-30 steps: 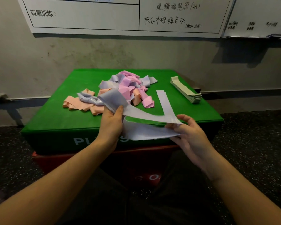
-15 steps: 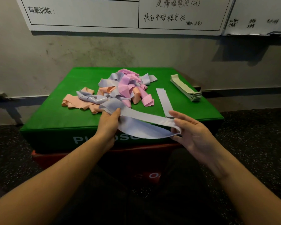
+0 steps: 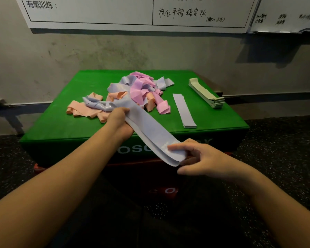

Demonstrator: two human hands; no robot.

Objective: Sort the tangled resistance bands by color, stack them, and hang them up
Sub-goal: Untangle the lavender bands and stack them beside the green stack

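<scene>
A lavender band (image 3: pixel 150 133) stretches flat between my two hands over the front edge of the green plyo box (image 3: pixel 64 126). My left hand (image 3: pixel 119 120) grips its far end close to the tangled pile (image 3: pixel 132 93) of pink, peach and lavender bands. My right hand (image 3: pixel 199 158) pinches the near end with thumb and fingers, in front of the box. A flat lavender stack (image 3: pixel 183 110) lies to the right of the pile. A neat pale green stack (image 3: pixel 207 93) lies at the box's right edge.
The green box sits on a red box (image 3: pixel 170 191) against a grey wall. Whiteboards (image 3: pixel 115 11) with writing hang above. Dark speckled rubber floor (image 3: pixel 276 149) surrounds the boxes.
The open lavender loop has been pulled flat and straight. My right hand moved down and toward me with the near end. My left hand stayed near the pile.
</scene>
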